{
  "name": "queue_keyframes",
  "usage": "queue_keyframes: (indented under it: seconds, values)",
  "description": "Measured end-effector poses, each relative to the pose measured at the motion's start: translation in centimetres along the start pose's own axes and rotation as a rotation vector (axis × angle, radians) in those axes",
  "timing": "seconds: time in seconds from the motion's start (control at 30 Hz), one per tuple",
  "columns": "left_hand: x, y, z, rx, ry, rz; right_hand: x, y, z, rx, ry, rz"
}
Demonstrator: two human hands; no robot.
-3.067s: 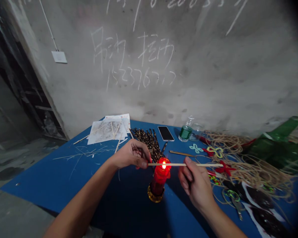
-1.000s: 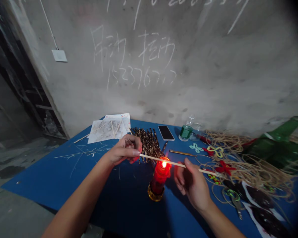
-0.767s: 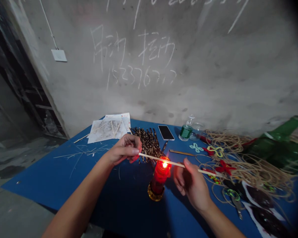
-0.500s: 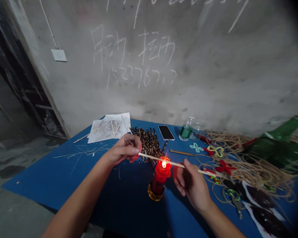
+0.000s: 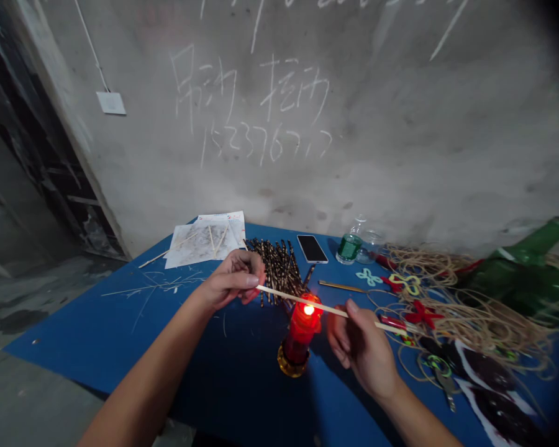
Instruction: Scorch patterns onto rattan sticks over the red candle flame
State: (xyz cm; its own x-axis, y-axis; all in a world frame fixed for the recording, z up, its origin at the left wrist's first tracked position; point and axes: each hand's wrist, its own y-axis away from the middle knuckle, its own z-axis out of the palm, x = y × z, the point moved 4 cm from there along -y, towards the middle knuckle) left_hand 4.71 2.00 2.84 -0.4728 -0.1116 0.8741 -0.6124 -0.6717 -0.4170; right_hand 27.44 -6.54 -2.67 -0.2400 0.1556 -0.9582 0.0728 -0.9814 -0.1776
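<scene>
A thin pale wooden stick (image 5: 284, 295) slants across the flame of a red candle (image 5: 302, 335), which stands upright on a gold base. My left hand (image 5: 237, 279) pinches the stick's left end between thumb and fingers. On the other side my right hand (image 5: 361, 341) grips it further along, and its far end sticks out past the thumb. The lit top of the candle glows between my two hands, just at the stick's middle. Behind the candle lies a pile of dark mottled sticks (image 5: 274, 267), partly hidden by my left hand.
A phone (image 5: 312, 248), a small bottle with green liquid (image 5: 349, 245) and a glass jar line the back of the blue table (image 5: 121, 335). Tangled cord (image 5: 479, 304), red and yellow knots and a green bottle (image 5: 535, 267) crowd the right. Stained paper (image 5: 190, 245) lies back left.
The stick has shifted slightly to the left through the flame with my left hand. My right hand has moved very slightly right and down. Everything else stays put.
</scene>
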Motion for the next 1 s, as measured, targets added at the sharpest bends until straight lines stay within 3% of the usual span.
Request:
queue_keyframes:
  seconds: [0.3,0.37,0.47,0.63,0.77,1.0]
  values:
    - [-0.4,0.1,-0.8,0.045,-0.072,-0.044,-0.7,-0.1,-0.5,0.094,-0.120,-0.076]
    - [-0.4,0.0,-1.0,0.109,-0.186,-0.123,-0.9,-0.2,-0.6,0.110,-0.144,-0.091]
    - [-0.2,-0.2,-1.4,0.143,-0.534,-0.262,-1.3,-0.2,-0.9,0.144,-0.170,-0.131]
    - [-1.8,0.3,-3.2,-0.106,-1.120,-0.516,-1.9,-0.2,-1.0,0.155,-0.189,-0.180]
    - [-4.0,1.3,-5.0,-0.252,-1.172,-0.744,-2.0,-0.1,-0.8,0.156,-0.186,-0.176]
    - [-4.7,1.3,-3.9,-0.343,-1.185,-0.728,-2.1,-0.2,-0.8,0.177,-0.212,-0.168]
